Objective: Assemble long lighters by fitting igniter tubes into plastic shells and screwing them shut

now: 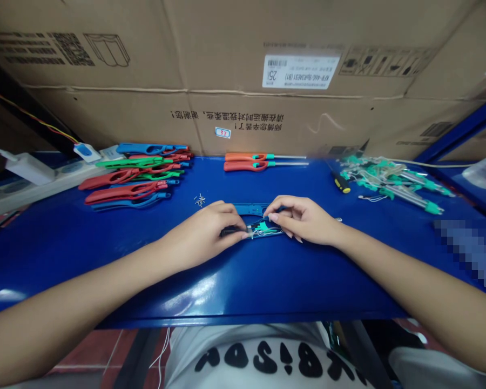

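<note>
A blue lighter shell (251,209) lies in the middle of the blue table (105,243), with a teal and white inner part with thin wires (263,231) at its near edge. My left hand (206,232) is curled over the shell's left end, its fingertips pinching the dark part of the inner piece. From the right, my right hand (302,219) pinches the same inner piece with thumb and forefinger. Both hands rest on the table.
Several red, green and blue lighter shells (135,175) lie stacked at the back left. Two orange long-nosed lighters (263,162) lie at the back centre. A screwdriver (340,182) and a pile of teal inner assemblies (392,181) sit at the back right. Small screws (200,200) lie near my left hand. Cardboard boxes (243,70) form the back wall.
</note>
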A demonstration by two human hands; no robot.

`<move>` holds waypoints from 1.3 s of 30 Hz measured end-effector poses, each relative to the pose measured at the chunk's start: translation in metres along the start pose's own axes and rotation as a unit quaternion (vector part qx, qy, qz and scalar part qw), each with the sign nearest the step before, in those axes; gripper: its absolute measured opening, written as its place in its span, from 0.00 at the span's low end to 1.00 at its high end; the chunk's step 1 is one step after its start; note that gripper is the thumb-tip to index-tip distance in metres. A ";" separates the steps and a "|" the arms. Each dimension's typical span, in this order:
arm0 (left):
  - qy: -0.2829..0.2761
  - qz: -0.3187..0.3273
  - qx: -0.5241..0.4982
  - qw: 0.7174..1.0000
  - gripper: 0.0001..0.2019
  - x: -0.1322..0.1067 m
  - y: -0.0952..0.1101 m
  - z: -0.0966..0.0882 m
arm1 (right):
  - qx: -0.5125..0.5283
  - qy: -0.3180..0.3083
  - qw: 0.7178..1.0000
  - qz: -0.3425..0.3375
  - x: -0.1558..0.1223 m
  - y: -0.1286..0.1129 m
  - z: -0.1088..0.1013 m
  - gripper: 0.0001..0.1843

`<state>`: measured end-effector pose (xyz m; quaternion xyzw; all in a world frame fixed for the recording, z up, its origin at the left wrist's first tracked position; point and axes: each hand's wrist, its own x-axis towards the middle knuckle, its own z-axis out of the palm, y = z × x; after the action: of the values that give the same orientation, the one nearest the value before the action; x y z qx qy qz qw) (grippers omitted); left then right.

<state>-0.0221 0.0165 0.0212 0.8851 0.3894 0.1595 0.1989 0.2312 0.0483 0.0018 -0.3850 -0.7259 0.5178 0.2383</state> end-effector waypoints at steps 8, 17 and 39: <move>-0.027 -0.031 0.033 0.999 0.08 -0.002 0.001 0.001 | -0.008 -0.001 1.000 -0.005 0.000 -0.002 -0.001 0.13; -0.036 -0.031 0.044 0.998 0.07 -0.005 0.003 -0.001 | -0.085 -0.020 0.990 -0.114 -0.002 0.004 -0.001 0.14; -0.008 -0.042 -0.085 0.995 0.06 0.001 -0.006 0.000 | -0.277 -0.093 0.920 -0.260 -0.011 -0.007 -0.001 0.19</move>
<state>-0.0248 0.0208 0.0185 0.8492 0.4095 0.1768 0.2828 0.2365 0.0385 0.0091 -0.1838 -0.9337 0.2490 0.1800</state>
